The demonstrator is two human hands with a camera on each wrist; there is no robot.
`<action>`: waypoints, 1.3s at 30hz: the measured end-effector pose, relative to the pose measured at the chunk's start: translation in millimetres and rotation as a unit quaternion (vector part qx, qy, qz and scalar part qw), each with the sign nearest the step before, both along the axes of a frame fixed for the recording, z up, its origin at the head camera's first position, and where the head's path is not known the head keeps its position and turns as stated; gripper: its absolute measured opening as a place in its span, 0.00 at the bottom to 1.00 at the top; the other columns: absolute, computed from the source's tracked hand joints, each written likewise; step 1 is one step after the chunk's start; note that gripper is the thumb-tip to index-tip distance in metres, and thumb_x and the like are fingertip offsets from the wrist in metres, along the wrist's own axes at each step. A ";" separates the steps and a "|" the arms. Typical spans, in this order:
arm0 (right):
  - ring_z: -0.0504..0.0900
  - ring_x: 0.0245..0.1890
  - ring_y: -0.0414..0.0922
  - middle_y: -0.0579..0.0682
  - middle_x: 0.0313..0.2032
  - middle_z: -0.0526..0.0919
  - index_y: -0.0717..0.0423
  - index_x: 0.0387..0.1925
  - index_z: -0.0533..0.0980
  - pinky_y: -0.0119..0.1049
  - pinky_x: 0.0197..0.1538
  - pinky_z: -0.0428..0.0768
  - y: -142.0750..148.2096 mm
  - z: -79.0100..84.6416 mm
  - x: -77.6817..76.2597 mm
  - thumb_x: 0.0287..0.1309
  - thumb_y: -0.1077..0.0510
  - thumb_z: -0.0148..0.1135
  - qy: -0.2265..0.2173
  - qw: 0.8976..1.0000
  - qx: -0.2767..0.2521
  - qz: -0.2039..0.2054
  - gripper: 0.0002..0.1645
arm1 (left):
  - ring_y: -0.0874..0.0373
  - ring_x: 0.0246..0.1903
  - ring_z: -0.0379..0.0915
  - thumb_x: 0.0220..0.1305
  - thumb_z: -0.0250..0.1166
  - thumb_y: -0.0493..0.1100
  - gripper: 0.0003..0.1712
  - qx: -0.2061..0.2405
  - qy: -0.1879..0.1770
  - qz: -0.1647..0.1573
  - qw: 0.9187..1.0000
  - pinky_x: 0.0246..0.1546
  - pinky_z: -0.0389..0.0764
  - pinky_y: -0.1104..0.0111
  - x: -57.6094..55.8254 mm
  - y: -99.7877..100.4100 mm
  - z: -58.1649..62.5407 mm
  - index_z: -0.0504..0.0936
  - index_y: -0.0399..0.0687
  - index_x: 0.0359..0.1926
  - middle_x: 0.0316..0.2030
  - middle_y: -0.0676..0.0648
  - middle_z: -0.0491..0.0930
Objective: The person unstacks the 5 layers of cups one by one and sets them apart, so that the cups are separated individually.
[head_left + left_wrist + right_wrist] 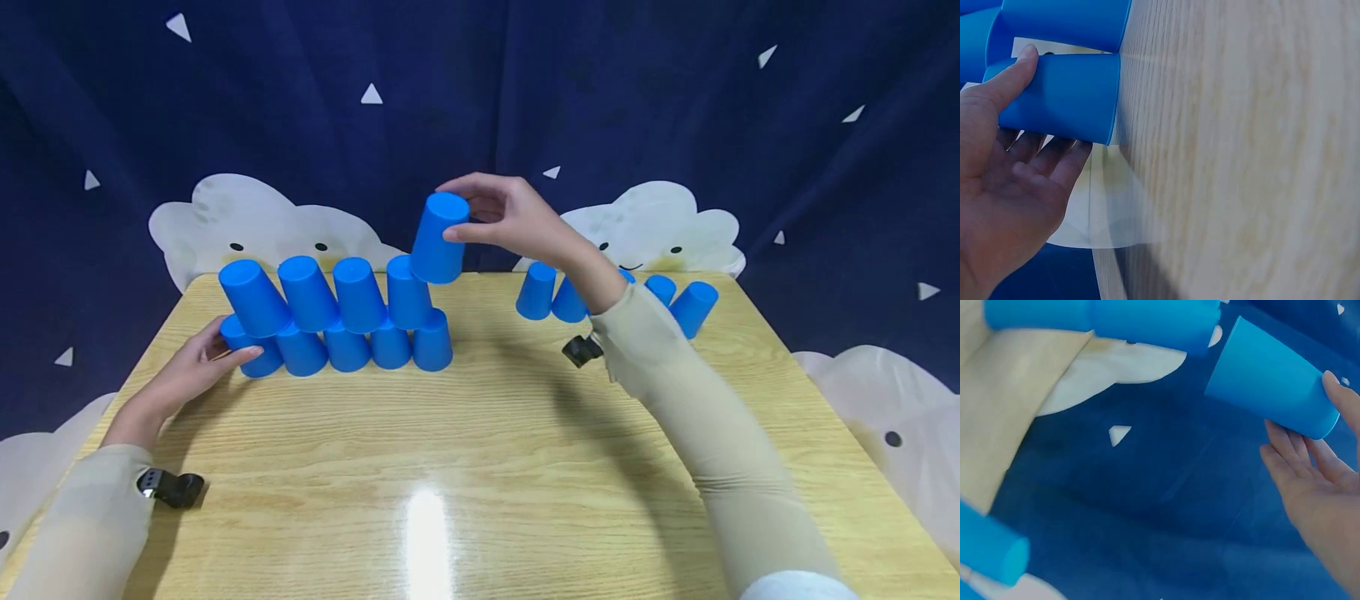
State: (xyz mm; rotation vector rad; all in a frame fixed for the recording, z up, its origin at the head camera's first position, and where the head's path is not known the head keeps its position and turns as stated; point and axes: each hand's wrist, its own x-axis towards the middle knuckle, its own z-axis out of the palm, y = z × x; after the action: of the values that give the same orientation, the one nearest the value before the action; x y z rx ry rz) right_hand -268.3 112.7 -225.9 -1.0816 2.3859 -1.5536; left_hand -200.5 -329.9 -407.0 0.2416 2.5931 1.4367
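Note:
Upside-down blue plastic cups form two tiers at the left of the table. My left hand holds the leftmost bottom cup, thumb on its near side and fingers round the far side. Higher up, my right hand pinches another upside-down cup near its base, thumb in front and fingers behind. This cup is tilted and overlaps the right end of the upper tier, by the rightmost upper cup in the head view. Below that, the rightmost bottom cup stands on the table.
More upside-down cups stand at the back right, including one cup near the middle and another at the far right; my right forearm partly hides some. The wooden table ends at a dark blue curtain with white clouds.

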 end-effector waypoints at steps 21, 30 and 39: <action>0.74 0.61 0.48 0.52 0.59 0.75 0.52 0.66 0.71 0.38 0.64 0.72 154.1 -68.3 39.2 0.61 0.52 0.68 -0.023 0.967 0.042 -0.249 0.33 | 0.23 0.66 0.49 0.73 0.56 0.50 0.44 0.003 -0.003 0.003 1.000 0.59 0.52 0.28 1.8 0.0 -0.4 0.42 0.38 0.76 0.69 0.24 0.52; 0.76 0.50 0.32 0.55 0.56 0.75 0.58 0.65 0.71 0.19 0.50 0.75 205.0 -98.2 56.0 0.61 0.52 0.68 -0.027 0.942 0.085 -0.324 0.33 | 0.23 0.67 0.48 0.73 0.57 0.51 0.45 0.005 -0.007 0.006 1.000 0.60 0.52 0.28 2.7 -1.8 -0.2 0.41 0.39 0.77 0.70 0.24 0.51; 0.72 0.45 0.26 0.60 0.56 0.73 0.64 0.67 0.66 0.15 0.42 0.73 250.3 -114.1 73.9 0.62 0.48 0.67 -0.037 0.920 0.136 -0.366 0.39 | 0.24 0.67 0.47 0.73 0.57 0.52 0.46 0.003 -0.012 0.006 1.000 0.60 0.50 0.28 2.9 -0.3 0.9 0.40 0.41 0.77 0.70 0.24 0.51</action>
State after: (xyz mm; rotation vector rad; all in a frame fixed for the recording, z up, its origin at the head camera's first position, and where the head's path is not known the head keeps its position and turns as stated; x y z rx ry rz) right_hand -194.4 363.0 -340.0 -0.0477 3.0077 -1.2875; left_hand -197.6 -330.2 -406.2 0.2089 2.5769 1.4415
